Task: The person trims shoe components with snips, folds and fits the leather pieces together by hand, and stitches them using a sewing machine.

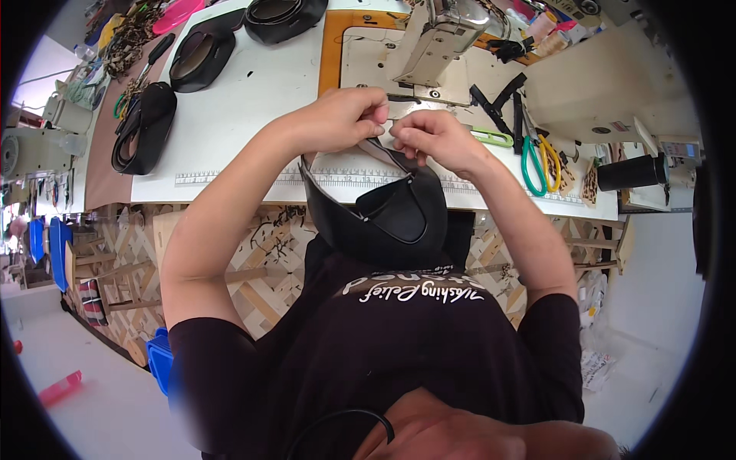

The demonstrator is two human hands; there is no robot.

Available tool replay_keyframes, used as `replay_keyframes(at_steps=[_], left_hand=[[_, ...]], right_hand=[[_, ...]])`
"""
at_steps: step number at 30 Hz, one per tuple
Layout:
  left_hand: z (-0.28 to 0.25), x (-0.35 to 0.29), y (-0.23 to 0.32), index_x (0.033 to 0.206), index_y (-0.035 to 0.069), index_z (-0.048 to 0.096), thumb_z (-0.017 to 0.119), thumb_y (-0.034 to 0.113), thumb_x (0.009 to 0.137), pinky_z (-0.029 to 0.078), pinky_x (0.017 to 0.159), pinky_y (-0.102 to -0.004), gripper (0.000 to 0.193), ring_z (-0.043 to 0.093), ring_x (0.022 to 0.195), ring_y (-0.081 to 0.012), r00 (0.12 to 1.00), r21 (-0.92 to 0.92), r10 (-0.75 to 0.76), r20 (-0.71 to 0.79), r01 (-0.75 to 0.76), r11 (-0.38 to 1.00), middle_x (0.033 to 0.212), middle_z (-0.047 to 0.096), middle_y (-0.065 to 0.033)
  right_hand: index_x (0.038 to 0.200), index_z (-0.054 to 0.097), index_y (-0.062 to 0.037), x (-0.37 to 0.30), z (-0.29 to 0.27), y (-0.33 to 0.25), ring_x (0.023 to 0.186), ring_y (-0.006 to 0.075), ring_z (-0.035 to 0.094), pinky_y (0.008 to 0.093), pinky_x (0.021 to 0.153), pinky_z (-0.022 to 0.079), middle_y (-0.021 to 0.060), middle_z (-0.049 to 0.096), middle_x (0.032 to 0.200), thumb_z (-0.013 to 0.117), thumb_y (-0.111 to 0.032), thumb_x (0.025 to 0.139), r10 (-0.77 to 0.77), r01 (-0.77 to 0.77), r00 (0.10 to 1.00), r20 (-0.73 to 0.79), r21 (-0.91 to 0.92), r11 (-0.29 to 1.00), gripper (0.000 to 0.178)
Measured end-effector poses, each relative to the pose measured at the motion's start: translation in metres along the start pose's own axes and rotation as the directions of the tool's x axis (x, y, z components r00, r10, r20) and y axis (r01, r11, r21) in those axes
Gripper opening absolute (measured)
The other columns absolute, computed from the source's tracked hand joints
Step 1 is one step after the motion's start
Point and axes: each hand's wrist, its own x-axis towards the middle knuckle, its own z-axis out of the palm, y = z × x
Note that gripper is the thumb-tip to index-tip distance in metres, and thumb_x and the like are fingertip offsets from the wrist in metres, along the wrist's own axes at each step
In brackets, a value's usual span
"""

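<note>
A black leather-like bag piece (326, 213) hangs over the table's front edge, in front of my shirt. Its opening faces up, and a black loop crosses its front. At the far rim, my left hand (345, 121) is closed, fingertips pinching the bag's edge. Just right of it, my right hand (438, 139) is also closed, thumb and fingers on the same rim with its greyish lining. The fingertips nearly meet; what exactly lies between them is partly hidden. Beyond both hands stands a sewing machine (438, 47) on its pale bed.
More black bag pieces (201, 60) lie at the far left of the white table. A ruler strip (222, 175) runs along its front edge. To the right are scissors (550, 162) with green and yellow handles, a light green tool (492, 137) and black straps (502, 98).
</note>
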Motion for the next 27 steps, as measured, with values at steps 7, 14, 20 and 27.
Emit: replay_keyframes(at_steps=[7,14,20,27], left_hand=[[0.004,0.008,-0.024,0.094,0.003,0.055,0.062,0.010,0.082,0.047,0.070,-0.0327,0.016,0.060,0.078,-0.0225,0.995,-0.054,0.046,-0.092,-0.051,0.997,0.083,0.062,-0.0114],[-0.001,0.002,-0.034,0.095,0.003,0.057,0.064,0.011,0.079,0.048,0.075,-0.0351,0.019,0.060,0.085,-0.0261,0.969,0.022,0.139,-0.205,-0.138,0.990,0.090,0.062,-0.0127],[-0.005,0.007,-0.054,0.095,0.003,0.060,0.065,0.008,0.078,0.047,0.077,-0.0327,0.018,0.059,0.083,-0.0247,0.965,-0.108,0.145,-0.219,-0.171,0.979,0.090,0.062,-0.0099],[-0.016,0.012,-0.051,0.090,0.001,0.055,0.058,0.002,0.084,0.045,0.069,-0.0264,0.007,0.052,0.070,-0.0147,0.992,-0.103,0.090,-0.088,-0.099,0.990,0.075,0.057,-0.0045]], right_hand=[[0.097,0.063,-0.0009,0.010,0.029,0.026,0.075,0.0061,0.051,0.0197,0.070,0.041,-0.0013,0.059,0.082,0.061,-0.015,0.089,-0.128,0.139,0.987,-0.096,0.121,0.983,0.016],[0.087,0.059,-0.0012,0.031,0.036,0.028,0.071,0.0054,0.049,0.0200,0.065,0.041,-0.0021,0.057,0.077,0.062,-0.009,0.087,-0.073,0.136,0.969,-0.235,0.261,0.956,0.008],[0.085,0.055,-0.0001,0.036,0.052,0.023,0.064,0.0063,0.044,0.0212,0.058,0.038,-0.0015,0.054,0.071,0.057,-0.008,0.090,-0.235,0.167,0.892,-0.386,-0.203,0.965,0.010],[0.085,0.054,0.0003,0.045,0.057,0.036,0.065,0.0057,0.045,0.0216,0.057,0.040,-0.0006,0.054,0.071,0.056,-0.010,0.092,-0.301,0.222,0.827,-0.474,-0.216,0.951,0.013]])
